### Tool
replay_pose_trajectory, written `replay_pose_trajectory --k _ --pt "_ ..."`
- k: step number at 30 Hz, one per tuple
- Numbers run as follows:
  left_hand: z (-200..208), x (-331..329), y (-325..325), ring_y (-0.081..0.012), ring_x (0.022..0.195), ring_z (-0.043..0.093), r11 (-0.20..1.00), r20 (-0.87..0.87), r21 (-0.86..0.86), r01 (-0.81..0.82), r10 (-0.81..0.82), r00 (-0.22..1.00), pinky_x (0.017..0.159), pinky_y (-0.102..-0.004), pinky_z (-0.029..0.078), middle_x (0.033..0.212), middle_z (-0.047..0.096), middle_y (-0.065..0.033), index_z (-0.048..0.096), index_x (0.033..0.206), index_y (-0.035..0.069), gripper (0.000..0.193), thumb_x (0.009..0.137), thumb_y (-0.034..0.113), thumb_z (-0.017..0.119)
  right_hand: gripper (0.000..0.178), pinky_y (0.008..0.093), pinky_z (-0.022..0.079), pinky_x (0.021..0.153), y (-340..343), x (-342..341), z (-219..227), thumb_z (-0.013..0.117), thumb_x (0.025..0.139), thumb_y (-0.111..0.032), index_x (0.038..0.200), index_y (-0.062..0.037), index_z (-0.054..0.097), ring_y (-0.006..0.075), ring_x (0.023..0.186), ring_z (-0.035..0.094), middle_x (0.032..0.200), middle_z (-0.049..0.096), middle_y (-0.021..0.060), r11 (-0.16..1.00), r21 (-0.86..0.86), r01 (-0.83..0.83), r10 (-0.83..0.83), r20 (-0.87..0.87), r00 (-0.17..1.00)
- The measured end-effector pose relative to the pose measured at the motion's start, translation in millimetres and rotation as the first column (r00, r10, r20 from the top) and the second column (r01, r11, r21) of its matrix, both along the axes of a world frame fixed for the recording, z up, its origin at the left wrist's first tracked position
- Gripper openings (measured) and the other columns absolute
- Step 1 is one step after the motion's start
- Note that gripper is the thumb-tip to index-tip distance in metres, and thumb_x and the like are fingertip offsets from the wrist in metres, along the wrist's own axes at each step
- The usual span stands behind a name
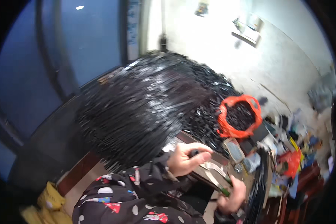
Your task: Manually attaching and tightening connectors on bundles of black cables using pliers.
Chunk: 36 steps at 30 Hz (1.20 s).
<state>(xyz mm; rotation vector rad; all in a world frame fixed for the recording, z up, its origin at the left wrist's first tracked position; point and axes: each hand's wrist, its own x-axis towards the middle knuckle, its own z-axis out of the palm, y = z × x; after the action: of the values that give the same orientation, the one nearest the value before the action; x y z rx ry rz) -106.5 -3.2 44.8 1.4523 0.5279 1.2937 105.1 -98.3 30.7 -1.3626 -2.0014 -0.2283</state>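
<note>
Near the middle, my left hand (183, 159) is closed, with the round end of a black piece (194, 152) showing between thumb and fingers; its kind is not clear. My right hand (233, 196), lower and to the right, is wrapped round a green-handled hand tool (224, 192) with pale metal arms. The tool looks like pliers or cutters and points up toward my left hand. Just beyond my left hand spreads a big heap of thin, shiny black strips (138, 108).
An orange-red plastic bag (222, 121) of small black pieces stands right of the heap. Near it lie a small rectangular tin (234, 150) and a long bundle of black strips (258, 184). Mixed clutter (291, 160) covers the far right. Yellow sacks (50, 197) lie lower left.
</note>
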Motion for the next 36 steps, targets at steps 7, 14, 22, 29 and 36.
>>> replay_pose_trajectory --k 7,14,22,29,36 --pt "-6.6 -19.2 -19.7 -0.0035 0.064 0.050 0.991 -0.104 0.089 0.100 -0.091 0.990 0.057 -0.0192 0.040 0.070 0.058 -0.0015 0.060 0.094 0.001 0.027 0.075 0.020 0.067 0.018 0.0273 0.039 0.041 -52.2 -52.5 -50.0 0.060 0.077 -0.013 0.081 0.0026 0.053 0.0150 0.046 0.050 0.062 0.054 0.0096 0.355 -0.442 -0.824 -0.273 -0.892 0.361" --pt "-9.1 -17.4 3.0 0.0014 0.053 0.037 0.999 -0.111 0.042 0.031 -0.026 0.993 0.045 -0.0156 0.028 0.063 0.049 0.0071 0.058 0.093 0.002 0.049 0.056 0.023 0.083 0.057 0.0341 0.044 0.060 8.7 -21.2 -26.4 0.060 0.059 -0.002 0.114 0.0039 0.044 0.0311 0.061 0.053 0.076 0.055 0.0168 0.996 -0.028 -0.081 0.077 -0.115 0.990" --pt "-21.6 12.2 27.2 0.0008 0.050 0.034 0.965 -0.091 0.142 0.218 -0.207 0.974 0.044 -0.0175 0.025 0.054 0.041 0.0077 0.057 0.096 -0.002 0.061 0.051 0.029 0.085 0.038 0.0264 0.045 0.053 -9.9 -0.1 -64.2 0.060 0.079 -0.012 0.111 0.0030 0.046 0.0171 0.057 0.058 0.075 0.059 0.0087 -0.031 -0.242 -0.970 -0.496 -0.839 0.225" --pt "-30.1 16.9 31.2 0.0017 0.051 0.039 0.980 -0.081 0.032 0.194 -0.191 0.978 0.045 -0.0164 0.028 0.057 0.048 0.0072 0.057 0.094 0.001 0.053 0.053 0.021 0.085 0.055 0.0349 0.046 0.065 17.3 -1.0 -50.7 0.065 0.061 -0.003 0.111 0.0013 0.044 0.0293 0.071 0.055 0.081 0.055 0.0150 0.993 -0.085 0.083 -0.095 -0.139 0.986" --pt "-36.7 33.2 31.4 0.0014 0.050 0.038 0.986 -0.108 0.039 0.162 -0.157 0.982 0.044 -0.0161 0.026 0.055 0.046 0.0076 0.058 0.089 0.002 0.045 0.055 0.016 0.083 0.041 0.0305 0.045 0.073 -1.0 -9.8 -56.7 0.046 0.086 -0.005 0.126 -0.0014 0.038 0.0175 0.084 0.058 0.096 0.058 0.0109 0.395 -0.598 -0.697 -0.220 -0.798 0.561"
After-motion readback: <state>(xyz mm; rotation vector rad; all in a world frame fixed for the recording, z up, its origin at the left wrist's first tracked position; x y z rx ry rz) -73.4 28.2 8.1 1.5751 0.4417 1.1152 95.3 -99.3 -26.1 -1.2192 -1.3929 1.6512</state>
